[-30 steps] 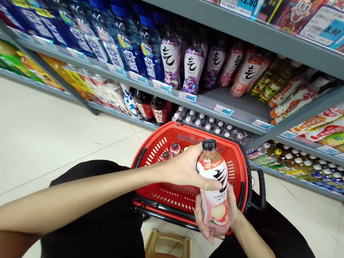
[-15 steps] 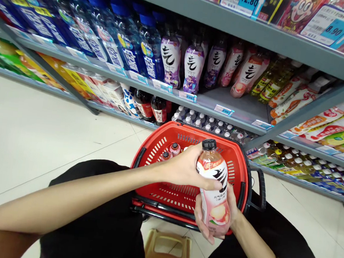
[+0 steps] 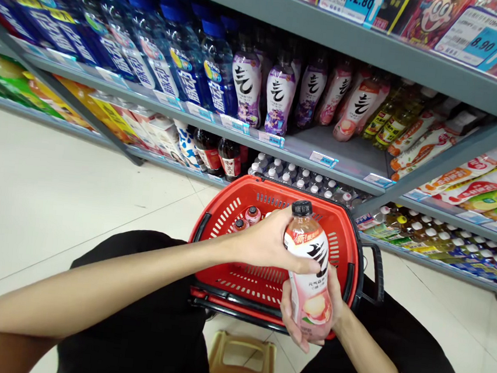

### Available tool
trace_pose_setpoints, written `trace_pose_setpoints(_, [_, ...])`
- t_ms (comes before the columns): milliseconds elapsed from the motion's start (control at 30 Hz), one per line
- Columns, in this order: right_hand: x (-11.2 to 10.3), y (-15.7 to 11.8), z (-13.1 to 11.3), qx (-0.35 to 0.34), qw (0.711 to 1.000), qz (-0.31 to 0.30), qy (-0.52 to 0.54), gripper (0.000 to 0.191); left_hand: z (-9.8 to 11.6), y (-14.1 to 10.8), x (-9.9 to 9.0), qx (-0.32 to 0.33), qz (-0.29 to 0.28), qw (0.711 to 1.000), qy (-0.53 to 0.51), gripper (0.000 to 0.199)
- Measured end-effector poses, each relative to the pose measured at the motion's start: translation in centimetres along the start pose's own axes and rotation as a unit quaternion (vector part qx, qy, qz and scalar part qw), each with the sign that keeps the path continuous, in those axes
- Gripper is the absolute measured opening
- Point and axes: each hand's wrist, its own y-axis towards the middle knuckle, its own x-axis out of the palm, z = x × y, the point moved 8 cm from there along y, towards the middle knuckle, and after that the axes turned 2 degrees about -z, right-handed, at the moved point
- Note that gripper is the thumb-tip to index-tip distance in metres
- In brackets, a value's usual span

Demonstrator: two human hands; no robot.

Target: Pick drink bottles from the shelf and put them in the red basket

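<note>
A pink drink bottle with a black cap and a white label tilts over the right side of a red basket. My left hand wraps round its upper part from the left, thumb across the label. Lower down, my right hand holds the bottle from behind and the right, its fingers showing under the base. Inside the basket, two pink bottles with black caps stand at the upper left; my left hand and forearm hide part of what lies there.
Shelves of bottled drinks run across the view beyond the basket, with purple-labelled bottles near the middle. The basket's black handle sticks out right. A tan stool is below, between my black-clad legs.
</note>
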Motion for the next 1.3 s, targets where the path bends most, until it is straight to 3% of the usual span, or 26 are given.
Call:
trace_pose_setpoints(533, [1.1, 0.1, -0.3, 0.008, 1.0, -0.013, 0.009, 0.087, -0.2, 0.2, -0.1, 0.01, -0.005, 1.0, -0.002, 0.047])
trace_pose_setpoints(867, [-0.7, -0.7, 0.8, 0.041, 0.999, -0.007, 0.026, 0.091, 0.3, 0.3, -0.2, 0.027, 0.0, 1.0, 0.014, 0.041])
trace_pose_setpoints(1067, [0.0, -0.6, 0.5, 0.029, 0.998, -0.035, 0.043, 0.084, 0.3, 0.2, -0.4, 0.032, 0.01, 0.999, 0.027, 0.045])
trace_pose_setpoints(1300, [0.0, -0.6, 0.5, 0.03, 0.999, -0.027, 0.037, 0.088, 0.0, 0.3, -0.6, 0.017, 0.013, 0.999, 0.049, 0.048])
